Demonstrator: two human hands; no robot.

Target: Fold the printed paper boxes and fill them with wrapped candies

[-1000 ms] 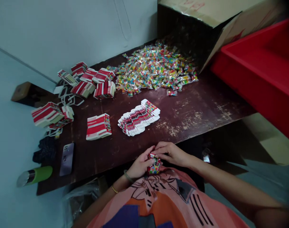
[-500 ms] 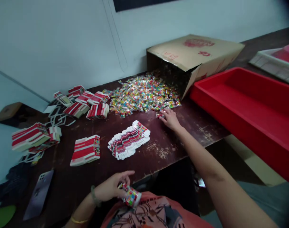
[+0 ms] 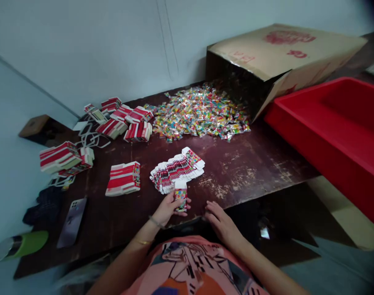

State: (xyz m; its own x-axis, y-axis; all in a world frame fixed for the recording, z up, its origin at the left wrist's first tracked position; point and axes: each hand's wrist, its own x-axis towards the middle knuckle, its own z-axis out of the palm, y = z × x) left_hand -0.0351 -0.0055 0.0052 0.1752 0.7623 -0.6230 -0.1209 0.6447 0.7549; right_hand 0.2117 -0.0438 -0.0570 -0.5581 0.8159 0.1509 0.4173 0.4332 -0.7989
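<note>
My left hand (image 3: 167, 207) is closed around a small colourful folded carton (image 3: 181, 198), held upright at the near edge of the dark wooden table (image 3: 248, 164). Just beyond it lies a fanned stack of flat cartons (image 3: 176, 169). My right hand (image 3: 218, 219) rests at the table's near edge to the right of the carton, palm down and fingers curled; whether they hold something small is hidden. A heap of colourful wrapped candies (image 3: 201, 112) spreads at the back of the table, spilling from a tipped cardboard box (image 3: 279, 57).
Red-and-white stacks of flat cartons (image 3: 123, 179) lie in the middle, to the left (image 3: 59, 157) and at the back left (image 3: 125, 119). A phone (image 3: 72, 222) and a green bottle (image 3: 19, 244) sit near left. A large red tray (image 3: 337, 135) stands to the right.
My right hand has come back from the candy heap to the table's near edge. My left hand has lifted the small carton from my lap up onto the table edge.
</note>
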